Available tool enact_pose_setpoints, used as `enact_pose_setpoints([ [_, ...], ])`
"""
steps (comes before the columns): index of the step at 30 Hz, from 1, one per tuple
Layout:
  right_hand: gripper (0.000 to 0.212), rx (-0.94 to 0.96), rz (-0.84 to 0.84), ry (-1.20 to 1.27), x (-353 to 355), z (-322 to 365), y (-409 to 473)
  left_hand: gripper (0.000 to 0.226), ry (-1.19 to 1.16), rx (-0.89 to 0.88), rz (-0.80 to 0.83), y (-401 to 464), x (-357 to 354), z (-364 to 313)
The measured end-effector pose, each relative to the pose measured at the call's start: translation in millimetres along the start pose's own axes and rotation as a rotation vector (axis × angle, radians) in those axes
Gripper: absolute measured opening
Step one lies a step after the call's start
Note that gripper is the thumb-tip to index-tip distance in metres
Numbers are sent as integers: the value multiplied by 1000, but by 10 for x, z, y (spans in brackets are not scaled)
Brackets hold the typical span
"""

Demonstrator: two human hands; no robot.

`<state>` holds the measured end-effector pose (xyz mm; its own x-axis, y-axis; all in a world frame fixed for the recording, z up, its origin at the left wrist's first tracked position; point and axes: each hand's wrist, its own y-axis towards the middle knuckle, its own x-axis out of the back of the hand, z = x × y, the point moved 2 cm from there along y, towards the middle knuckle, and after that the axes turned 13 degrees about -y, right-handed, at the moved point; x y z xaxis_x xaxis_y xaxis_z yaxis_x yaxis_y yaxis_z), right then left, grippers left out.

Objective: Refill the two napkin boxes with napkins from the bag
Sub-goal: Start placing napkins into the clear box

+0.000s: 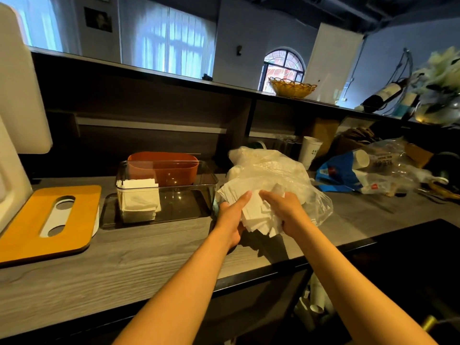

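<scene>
Both hands, left hand (234,215) and right hand (283,207), grip napkin stack (254,210) at bag (278,175) mouth; clear napkin box (166,192) lies just left, nearer left hand.

A white paper cup (309,151) standing behind the clear napkin bag (278,175) carries dark print starting "AN" over "NI"; the rest is unclear. Right of that bag, a crumpled plastic bag (388,165) shows blurred, unreadable lettering.
</scene>
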<state>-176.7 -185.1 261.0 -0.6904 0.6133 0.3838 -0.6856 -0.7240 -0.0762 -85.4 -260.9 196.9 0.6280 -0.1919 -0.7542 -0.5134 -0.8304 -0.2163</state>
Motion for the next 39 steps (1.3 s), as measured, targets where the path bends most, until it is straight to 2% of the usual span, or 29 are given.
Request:
enact_pose_setpoints([
  [4, 15, 22, -17, 8, -1, -8, 65, 28, 5, 33, 77, -36, -32, 20],
  [8, 11, 80, -61, -40, 87, -38, 133, 41, -68, 49, 59, 2, -23, 5],
  [12, 16, 163, -182, -59, 334, 13, 114, 42, -118, 100, 53, -1, -14, -5],
  [15, 6, 217, -108, 162, 426, 241, 8, 35, -60, 118, 62, -29, -35, -2],
  [17, 21, 181, -65, 232, 377, 352, 23, 26, -60, 132, 73, -46, -45, -7],
  [18, 22, 177, -46, 204, 309, 388, 38, 24, -79, 139, 87, -52, -44, -10],
  [20, 21, 161, -29, 74, 122, 374, 48, 28, -119, 137, 117, -62, -33, -24],
  [22, 30, 116, -7, -79, -56, 246, 91, 34, -126, 128, 138, -48, -15, -18],
  [26, 67, 54, 61, -199, -151, 57, 171, 39, -118, 120, 193, -29, -21, 6],
  [27, 70, 48, 82, -181, -128, 52, 164, 39, -105, 119, 207, -20, -29, 13],
  [30, 57, 44, 147, -120, -1, 32, 194, 34, -29, 105, 200, -2, -39, 28],
  [34, 34, 116, 68, -189, 167, -11, 248, 42, 10, 73, 115, 46, -25, 57],
  [37, 15, 52, 91, -146, 151, -32, 224, 36, 3, 52, 89, 71, -11, 81],
  [39, 16, 27, 112, -184, 119, -37, 208, 38, 7, 35, 88, 70, -9, 85],
])
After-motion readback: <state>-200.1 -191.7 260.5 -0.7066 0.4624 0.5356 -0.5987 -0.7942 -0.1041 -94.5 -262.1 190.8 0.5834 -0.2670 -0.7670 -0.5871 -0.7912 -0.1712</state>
